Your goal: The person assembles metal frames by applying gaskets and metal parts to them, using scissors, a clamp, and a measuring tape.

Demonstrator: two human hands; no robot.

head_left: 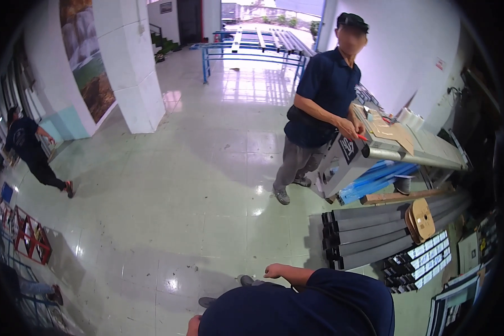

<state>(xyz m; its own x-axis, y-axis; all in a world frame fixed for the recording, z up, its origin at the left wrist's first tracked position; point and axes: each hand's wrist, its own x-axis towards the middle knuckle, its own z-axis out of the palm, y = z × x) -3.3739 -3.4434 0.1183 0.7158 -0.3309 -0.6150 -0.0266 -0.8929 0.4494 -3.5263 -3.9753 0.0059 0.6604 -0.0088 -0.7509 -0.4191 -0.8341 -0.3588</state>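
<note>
At the lower centre of the frame, the person's bare right hand (273, 271) is nearest the stack of long, straight grey bars with black ends (369, 240) at lower right, well apart from it.
The right hand looks loosely curled with nothing visible in it, though how far it is closed I cannot tell; the left hand (193, 326), cut by the lower edge, cannot be read either. Being long, the bars look stiff and awkward, probably weighty and smooth enough to slip; a two-handed hold spread along the length seems safest, clear of the tan cardboard spool (423, 219) resting on them. Pale printed strips (425, 260) below are too small to read; a dark square panel (349, 151) at centre right bears pale characters.
</note>
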